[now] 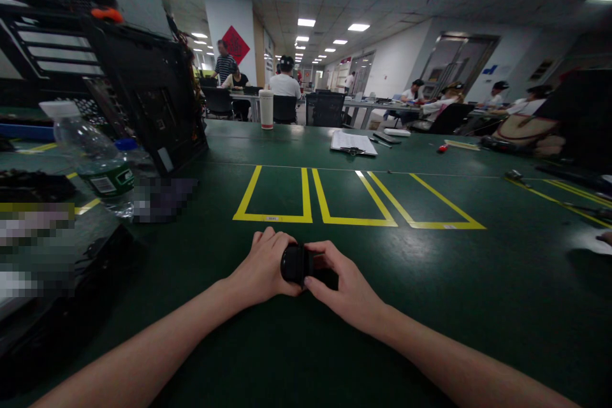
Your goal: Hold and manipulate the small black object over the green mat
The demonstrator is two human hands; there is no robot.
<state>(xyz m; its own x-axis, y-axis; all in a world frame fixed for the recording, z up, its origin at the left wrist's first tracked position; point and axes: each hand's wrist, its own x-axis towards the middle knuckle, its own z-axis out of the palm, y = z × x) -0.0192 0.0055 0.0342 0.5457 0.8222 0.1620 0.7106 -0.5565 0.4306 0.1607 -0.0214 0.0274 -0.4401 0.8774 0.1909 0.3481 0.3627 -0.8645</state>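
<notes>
A small black object with a rounded, glossy end (293, 264) is between my two hands, just above or on the green table (268, 357); its kind is not clear. My left hand (262, 268) wraps round its left side, fingers behind and thumb in front. From the right, my right hand (342, 280) pinches the object's right edge between thumb and fingertips. Beyond the hands, yellow tape (272, 218) marks out three open-topped boxes on the table.
On the left stand a plastic bottle (102, 159) and a black computer case (153, 102). Farther back are a white cup (266, 109), a clipboard with paper (354, 143) and a small red item (442, 148). At the right edge a co-worker's hand (606, 238) shows. Several people sit at tables behind.
</notes>
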